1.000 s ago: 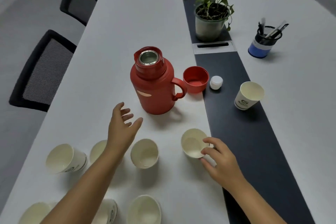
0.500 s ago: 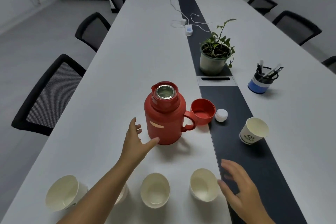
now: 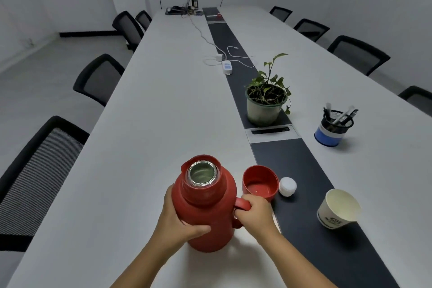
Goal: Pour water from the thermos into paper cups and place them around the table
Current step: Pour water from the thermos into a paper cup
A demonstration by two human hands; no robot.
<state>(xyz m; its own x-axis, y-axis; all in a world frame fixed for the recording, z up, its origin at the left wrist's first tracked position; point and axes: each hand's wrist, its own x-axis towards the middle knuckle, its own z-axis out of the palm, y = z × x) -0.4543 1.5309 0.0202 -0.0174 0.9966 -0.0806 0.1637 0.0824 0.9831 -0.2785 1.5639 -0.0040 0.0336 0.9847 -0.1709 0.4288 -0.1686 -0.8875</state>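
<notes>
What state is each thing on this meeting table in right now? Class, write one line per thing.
Red plastic thermos: upright, mouth uncapped.
Red screw lid: off, lying open side up.
White round stopper: out, on the dark strip.
White paper cup: upright.
Left hand: holds the thermos body.
Right hand: grips the handle.

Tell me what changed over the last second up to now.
Both hands closed on the red thermos: the left hand, which was open and reaching, now wraps its body, and the right hand, which left the paper cup in front, now grips the handle. The view tilted up, so the near row of cups is out of frame. The red lid cup, white stopper and lone paper cup stayed put.
</notes>
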